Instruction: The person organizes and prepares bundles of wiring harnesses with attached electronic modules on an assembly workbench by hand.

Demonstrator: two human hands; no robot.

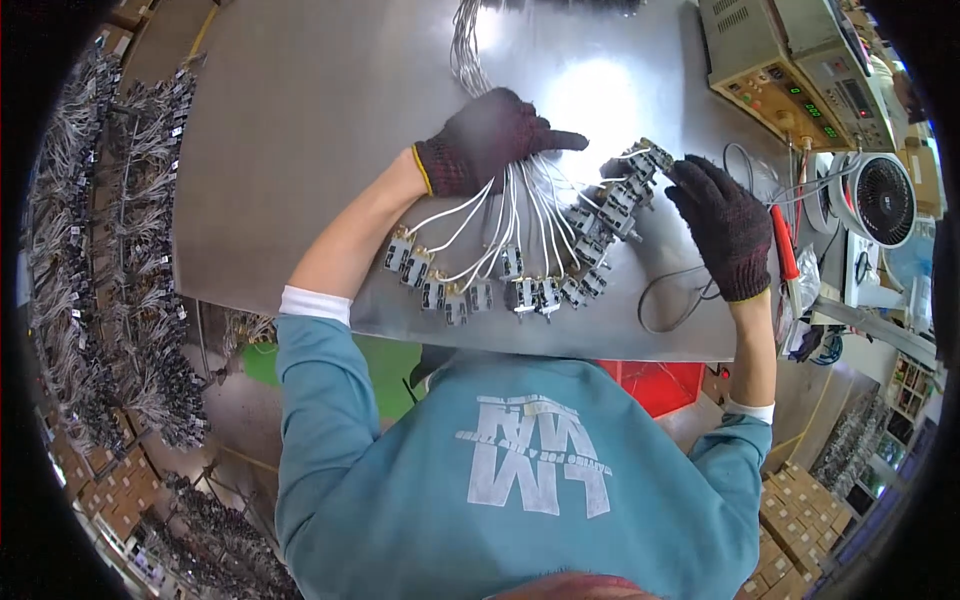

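My left hand (490, 140), in a dark knitted glove with a yellow cuff edge, is closed round a bundle of white wires (468, 50); its index finger points right. Below it the wires fan out to several small grey blocks with metal parts (510, 262), spread in an arc on the metal table (300, 130). On the right, more of these blocks (618, 205) stand close together in a slanting row. My right hand (725, 220), gloved alike, is beside the row's upper end, fingers bent and apart; whether the fingertips touch the end block is unclear.
Bench instruments with lit displays (790, 90) stand at the far right. Nearby are a small fan (885, 200), a red-handled tool (783, 243) and a loose grey cable (650, 310). Under the front edge sits a red bin (660, 385). Racks of hanging wire assemblies (150, 270) line the left.
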